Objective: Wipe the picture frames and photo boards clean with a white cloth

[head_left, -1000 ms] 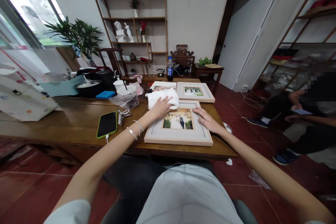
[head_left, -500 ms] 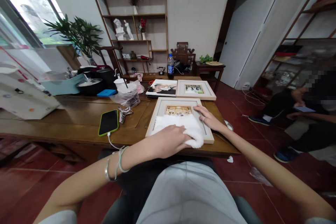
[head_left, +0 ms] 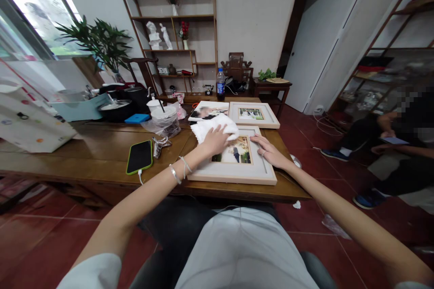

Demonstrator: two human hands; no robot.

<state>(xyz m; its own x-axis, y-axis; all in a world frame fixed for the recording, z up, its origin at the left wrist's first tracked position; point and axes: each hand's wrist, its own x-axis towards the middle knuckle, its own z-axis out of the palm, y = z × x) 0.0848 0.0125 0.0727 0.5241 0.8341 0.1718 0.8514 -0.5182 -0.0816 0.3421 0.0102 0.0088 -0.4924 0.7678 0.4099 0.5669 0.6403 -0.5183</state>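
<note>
A picture frame [head_left: 233, 174] with a pale wood edge, a light mat and a photo in its middle lies flat on the wooden table [head_left: 179, 144]. My left hand [head_left: 216, 139] presses a white towel [head_left: 212, 125] onto the frame's far left part, its fingers over the fabric. The towel covers that corner and reaches beyond the far edge. Flat on the frame's right side rests my right hand [head_left: 267, 150], fingers stretched out and holding nothing.
Behind the frame lie a second framed photo [head_left: 252, 115] and a photo album or print [head_left: 209, 110]. A phone [head_left: 140, 157] on a cable, a lidded cup [head_left: 164, 119] and a bottle [head_left: 220, 85] stand or lie around. A person [head_left: 396, 140] sits at right.
My left hand has slid the towel away from me, from the frame's near part to its far left, uncovering the photo. My right hand has stayed put.
</note>
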